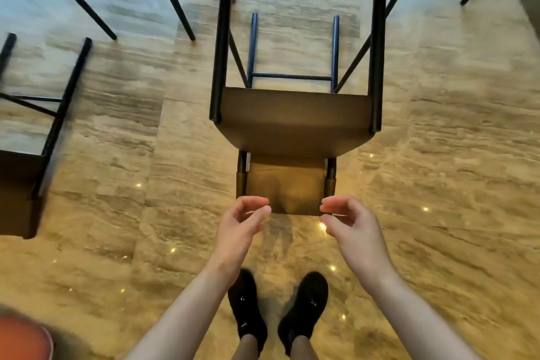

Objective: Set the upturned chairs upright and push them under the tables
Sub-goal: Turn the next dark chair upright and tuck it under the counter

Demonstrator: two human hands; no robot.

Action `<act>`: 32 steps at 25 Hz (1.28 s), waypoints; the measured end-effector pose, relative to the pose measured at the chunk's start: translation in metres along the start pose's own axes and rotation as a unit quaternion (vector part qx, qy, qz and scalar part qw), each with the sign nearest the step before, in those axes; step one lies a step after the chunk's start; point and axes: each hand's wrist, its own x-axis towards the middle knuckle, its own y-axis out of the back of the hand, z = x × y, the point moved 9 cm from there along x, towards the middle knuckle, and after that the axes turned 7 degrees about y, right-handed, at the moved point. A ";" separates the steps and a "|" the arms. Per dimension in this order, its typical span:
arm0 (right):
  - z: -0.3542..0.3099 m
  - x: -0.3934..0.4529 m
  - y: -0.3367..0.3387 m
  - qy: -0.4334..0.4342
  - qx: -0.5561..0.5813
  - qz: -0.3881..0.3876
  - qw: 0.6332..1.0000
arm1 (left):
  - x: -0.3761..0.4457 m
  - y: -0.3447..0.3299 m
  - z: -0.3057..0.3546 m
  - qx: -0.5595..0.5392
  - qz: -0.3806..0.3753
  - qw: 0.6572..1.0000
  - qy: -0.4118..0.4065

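Both hands, left hand (244, 221) and right hand (349, 221), hover beside chair (293, 123).

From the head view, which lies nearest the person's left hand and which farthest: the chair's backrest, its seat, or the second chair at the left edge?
From the left hand:
1. Backrest, just ahead, beside the fingertips.
2. Seat, farther ahead.
3. Second chair, far out at the left edge.

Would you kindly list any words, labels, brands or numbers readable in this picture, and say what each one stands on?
No readable text anywhere.
Black shoes: a small pale mark on each, too small and blurred to read.
Chair, floor and the second chair at the left: no lettering, label or number visible.
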 end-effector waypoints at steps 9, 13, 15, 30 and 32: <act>0.209 0.120 -0.060 -0.084 -0.022 0.038 0.996 | 0.183 0.026 -0.153 0.000 0.069 0.997 0.044; 0.292 0.180 -0.066 -0.080 -0.094 0.081 0.989 | 0.265 0.036 -0.216 0.018 0.097 0.994 0.042; 0.334 0.212 -0.064 -0.069 -0.169 0.117 0.976 | 0.307 0.047 -0.242 0.051 0.135 0.989 0.021; 0.472 0.300 -0.045 -0.107 -0.191 0.197 0.956 | 0.433 0.088 -0.291 0.144 0.115 0.983 -0.005; 0.472 0.302 -0.043 -0.122 -0.191 0.203 0.953 | 0.433 0.085 -0.289 0.144 0.101 0.984 -0.012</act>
